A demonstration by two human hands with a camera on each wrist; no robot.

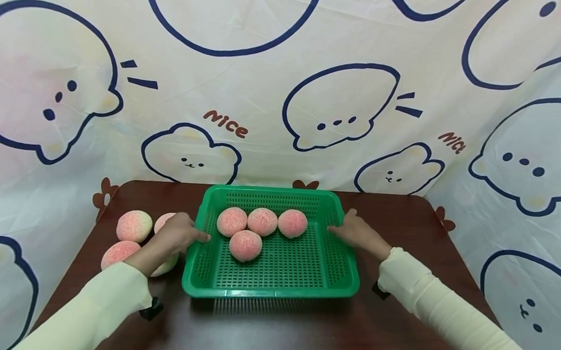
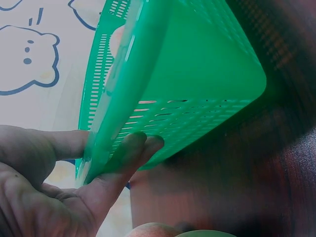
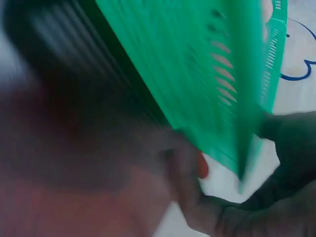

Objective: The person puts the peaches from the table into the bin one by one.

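White cartoon-print cloth (image 1: pixel 266 96) behind and at both sides, dark brown table (image 1: pixel 270 335) in front. Left hand (image 1: pixel 180 237) grips the left rim of a green basket (image 1: pixel 273 293), thumb over the top, fingers against the outer wall. Right hand (image 1: pixel 360 236) grips the right rim the same way, thumb over the rim, fingers outside. Basket sits between the hands, toward the table's far side. Inside it, four pink peaches (image 1: pixel 245 246): three in a row toward the back, one in front of them, all left of middle; right part of the floor bare. Four paler-to-pink loose peaches (image 1: pixel 134 226) on the table, left of the basket, around the left wrist.

Progress, by judgement: partway. Both hands have hold of the basket and four peaches are in; four visible ones are outside it. Whether those belong in too, can't tell.

Hard to see: two loose peaches partly covered by the left hand and wrist; more could be hidden there. Right wrist view badly blurred; small red patch (image 3: pixel 203 166) by the fingers unidentifiable. Can't tell if the basket's base touches the table.
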